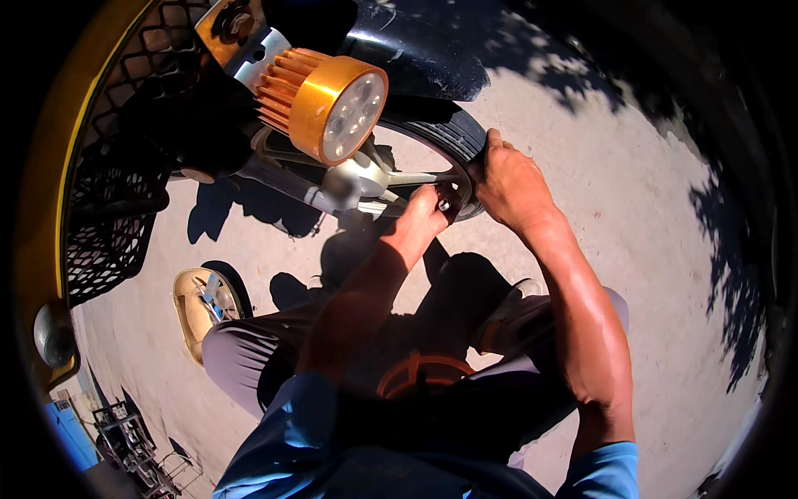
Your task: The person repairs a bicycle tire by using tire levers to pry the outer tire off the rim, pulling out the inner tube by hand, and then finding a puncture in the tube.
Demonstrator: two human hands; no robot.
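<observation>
Wheel: a pale-spoked wheel [411, 178] with a black tyre [449, 131] is being handled at its near right side, ahead of the knees and below a dark fender [424, 62].
Left hand: the left hand [422, 214] is being held at the inner side of the rim; its fingers are being curled together there, but whether they are being clamped cannot be told, as the tips are being hidden.
Right hand: the right hand [511, 183] is being laid against the outer side of the tyre; one digit is being pointed up beside the tread, the others are being bent, and a firm grip cannot be told.
Lamp: an orange-gold lamp [332, 108] is being carried on a metal bracket [258, 58], left of the fender.
Tray: small tools [214, 298] are being held in a beige tray [191, 320], beside the left knee.
Ground: pale concrete [648, 249] is being crossed by shadows.
</observation>
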